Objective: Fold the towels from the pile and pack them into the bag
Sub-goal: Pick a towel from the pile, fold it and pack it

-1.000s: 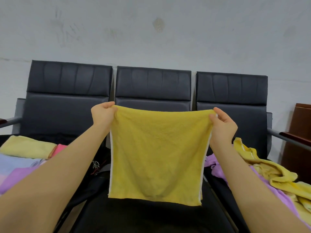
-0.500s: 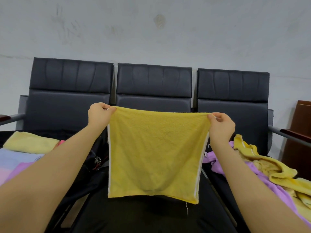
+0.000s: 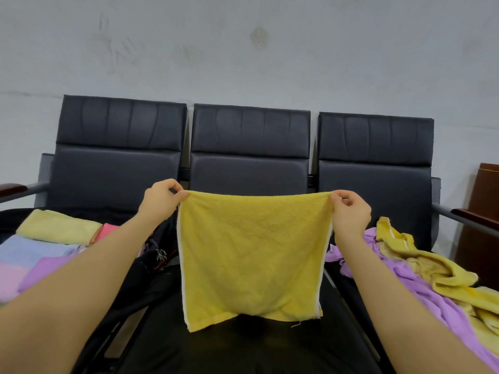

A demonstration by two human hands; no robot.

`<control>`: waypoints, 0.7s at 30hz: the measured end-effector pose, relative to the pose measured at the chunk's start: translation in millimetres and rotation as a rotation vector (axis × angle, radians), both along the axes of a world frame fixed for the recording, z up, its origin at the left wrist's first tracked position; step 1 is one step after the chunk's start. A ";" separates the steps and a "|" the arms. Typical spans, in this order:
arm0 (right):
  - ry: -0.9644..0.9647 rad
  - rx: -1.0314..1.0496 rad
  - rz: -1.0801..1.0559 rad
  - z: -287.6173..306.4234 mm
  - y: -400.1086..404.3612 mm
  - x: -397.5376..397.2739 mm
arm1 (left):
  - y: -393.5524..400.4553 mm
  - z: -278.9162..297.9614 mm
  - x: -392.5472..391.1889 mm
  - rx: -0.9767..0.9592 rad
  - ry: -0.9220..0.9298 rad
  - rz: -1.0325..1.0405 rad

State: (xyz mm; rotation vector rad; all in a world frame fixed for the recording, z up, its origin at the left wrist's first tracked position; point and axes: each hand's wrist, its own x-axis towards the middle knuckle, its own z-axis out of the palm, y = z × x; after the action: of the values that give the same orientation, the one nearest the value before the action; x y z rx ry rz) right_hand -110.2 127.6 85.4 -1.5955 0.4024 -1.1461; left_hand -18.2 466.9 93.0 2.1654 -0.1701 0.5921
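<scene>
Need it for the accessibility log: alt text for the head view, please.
Both hands, left hand and right hand, pinch the top corners of a yellow towel hanging over black seats. Folded towels lie left, a loose pile right.

No lettering, label, brand or number to be read anywhere here, not on cloth, seats or the wall behind.

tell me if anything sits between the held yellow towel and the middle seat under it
Nothing visible does. The yellow towel hangs from the left hand and right hand over the bare middle seat. The folded towels lie on the left seat, the unfolded pile on the right.
</scene>
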 end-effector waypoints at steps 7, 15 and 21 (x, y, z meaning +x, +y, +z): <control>0.005 -0.018 -0.013 -4.9 -4.4 4.3 | -0.4 -6.1 1.2 -0.192 -0.020 -0.081; 0.100 -0.074 -0.022 -26.5 -20.7 29.6 | -5.9 -20.8 24.7 -0.279 0.124 -0.144; 0.138 0.056 0.056 -41.3 -27.6 77.8 | -35.0 -45.7 71.1 -0.483 0.213 -0.135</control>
State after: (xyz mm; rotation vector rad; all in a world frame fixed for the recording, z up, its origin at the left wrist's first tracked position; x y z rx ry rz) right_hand -32.4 100.0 44.2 -1.6323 0.4734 -0.9776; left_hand 52.9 431.8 47.3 1.7162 -0.0494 0.2846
